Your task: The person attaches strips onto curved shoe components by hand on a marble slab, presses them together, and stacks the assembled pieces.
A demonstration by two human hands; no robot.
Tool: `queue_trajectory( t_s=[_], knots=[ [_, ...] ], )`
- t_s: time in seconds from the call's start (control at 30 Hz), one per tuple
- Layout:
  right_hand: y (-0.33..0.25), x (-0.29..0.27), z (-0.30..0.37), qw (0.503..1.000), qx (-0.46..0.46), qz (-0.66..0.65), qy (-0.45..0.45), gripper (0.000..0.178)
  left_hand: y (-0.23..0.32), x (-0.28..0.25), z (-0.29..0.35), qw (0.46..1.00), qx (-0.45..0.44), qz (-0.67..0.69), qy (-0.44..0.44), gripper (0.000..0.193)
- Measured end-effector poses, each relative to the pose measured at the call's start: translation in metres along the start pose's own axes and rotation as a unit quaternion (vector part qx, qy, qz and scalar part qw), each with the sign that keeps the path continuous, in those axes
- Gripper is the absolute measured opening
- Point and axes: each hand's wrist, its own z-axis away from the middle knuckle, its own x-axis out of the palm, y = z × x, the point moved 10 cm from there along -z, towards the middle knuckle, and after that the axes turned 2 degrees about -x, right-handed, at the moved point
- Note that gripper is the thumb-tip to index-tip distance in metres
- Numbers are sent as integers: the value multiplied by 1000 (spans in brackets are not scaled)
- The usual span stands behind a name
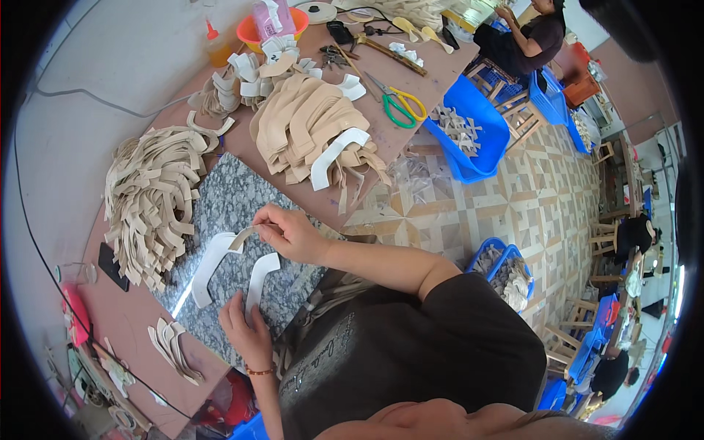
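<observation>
My right hand [291, 235] is closed in a pinch on the end of a curved beige strip [243, 237]. The strip's other end lies over the top of a white curved piece [213, 268] on the grey speckled stone slab [246, 192]. Beside it, a second white curved piece [261, 277] reaches down toward my left hand [246, 334]. That hand, with a beaded bracelet at its wrist, rests on the slab, its fingers apart around the piece's lower end. Whether they press on it I cannot tell.
Heaps of beige strips [150, 198] [304, 121] lie beyond the slab. A few strips [174, 348] lie nearer. Scissors [400, 103], a hammer [392, 53] and a phone [113, 265] are on the table. Blue bins [477, 165] stand on the floor. Other people [539, 37] sit farther off.
</observation>
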Motion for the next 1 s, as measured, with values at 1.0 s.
queue_trajectory(
  t_s=[1.0],
  knots=[
    [-15,-22,-2,997,-60,41,-3,11,29,27,1,992,92,-72,-39,25]
  ],
)
